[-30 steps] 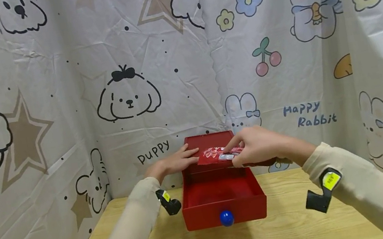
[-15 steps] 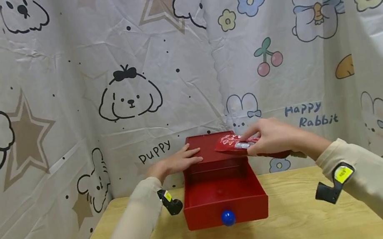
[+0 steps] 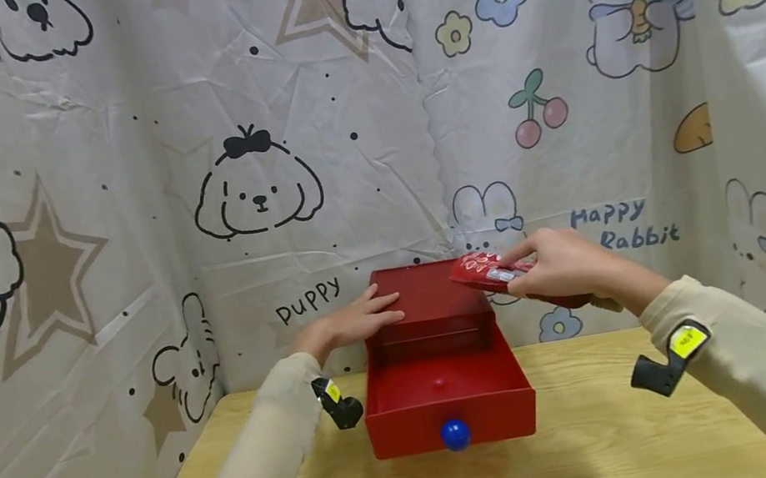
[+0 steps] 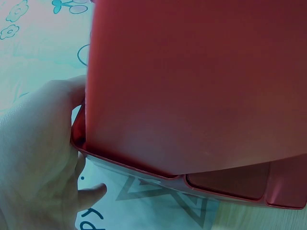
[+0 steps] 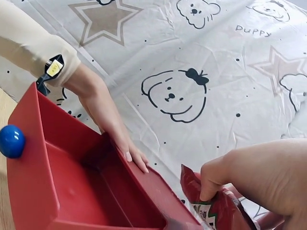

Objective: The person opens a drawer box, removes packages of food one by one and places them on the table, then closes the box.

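A red box stands on the table, its drawer pulled out toward me; a blue round knob sits on the drawer's front. My left hand rests on the left edge of the box, fingers laid over its top. In the left wrist view the left hand touches the side of the box. With thumb and fingers my right hand pinches a red printed snack packet, held above the right side of the box top. Part of the packet is hidden by the right hand.
The light wooden table extends in front and on both sides of the drawer. A pale curtain with cartoon dogs and rabbits hangs close behind the box. Wrist cameras are strapped over both sleeves.
My right hand has moved right and slightly up with the packet, uncovering more of the box top. The left hand has stayed on the box, and the drawer has not moved.
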{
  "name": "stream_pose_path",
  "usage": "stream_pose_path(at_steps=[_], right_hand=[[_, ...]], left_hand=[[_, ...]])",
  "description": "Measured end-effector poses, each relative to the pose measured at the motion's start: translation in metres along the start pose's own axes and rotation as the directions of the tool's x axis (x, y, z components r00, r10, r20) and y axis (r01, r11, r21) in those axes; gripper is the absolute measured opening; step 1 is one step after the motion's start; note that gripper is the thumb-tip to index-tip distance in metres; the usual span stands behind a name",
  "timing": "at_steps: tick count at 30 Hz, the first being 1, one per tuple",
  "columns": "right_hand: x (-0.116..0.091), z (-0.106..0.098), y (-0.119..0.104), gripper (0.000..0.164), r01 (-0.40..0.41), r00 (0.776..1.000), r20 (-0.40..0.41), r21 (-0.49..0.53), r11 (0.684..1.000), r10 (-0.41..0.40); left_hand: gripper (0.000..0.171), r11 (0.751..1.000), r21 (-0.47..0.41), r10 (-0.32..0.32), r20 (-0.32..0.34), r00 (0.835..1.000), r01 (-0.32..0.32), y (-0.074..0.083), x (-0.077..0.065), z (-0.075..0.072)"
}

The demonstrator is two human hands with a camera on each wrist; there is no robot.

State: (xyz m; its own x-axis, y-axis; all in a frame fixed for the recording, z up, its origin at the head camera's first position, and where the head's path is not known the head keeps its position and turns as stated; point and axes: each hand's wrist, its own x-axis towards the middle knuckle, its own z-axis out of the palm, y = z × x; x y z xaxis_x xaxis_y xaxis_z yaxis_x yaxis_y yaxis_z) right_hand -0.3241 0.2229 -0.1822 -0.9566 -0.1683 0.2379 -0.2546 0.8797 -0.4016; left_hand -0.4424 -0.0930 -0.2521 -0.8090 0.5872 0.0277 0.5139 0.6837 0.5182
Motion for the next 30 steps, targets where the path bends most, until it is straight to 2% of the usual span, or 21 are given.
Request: stream_pose_path(at_steps=[7,20,30], right_hand=[[0.003,0.002,0.011,0.056,-0.06,0.998,-0.034,0.046,0.997,0.062],[0.005,0.008,0.042,0.06,-0.108,0.992,-0.059,0.103,0.989,0.115],[0.01,0.023,0.06,0.063,-0.13,0.987,-0.092,0.029,0.991,0.132]], left_hand=[[0.064,1.0,-0.004,-0.012,-0.005,1.0,0.012,-0.003,0.0,-0.001],[0.065,1.0,-0.009,-0.013,-0.003,1.0,0.013,0.0,0.001,-0.001],[0.065,1.0,-0.004,-0.001,0.001,1.0,0.001,-0.001,0.002,0.0]])
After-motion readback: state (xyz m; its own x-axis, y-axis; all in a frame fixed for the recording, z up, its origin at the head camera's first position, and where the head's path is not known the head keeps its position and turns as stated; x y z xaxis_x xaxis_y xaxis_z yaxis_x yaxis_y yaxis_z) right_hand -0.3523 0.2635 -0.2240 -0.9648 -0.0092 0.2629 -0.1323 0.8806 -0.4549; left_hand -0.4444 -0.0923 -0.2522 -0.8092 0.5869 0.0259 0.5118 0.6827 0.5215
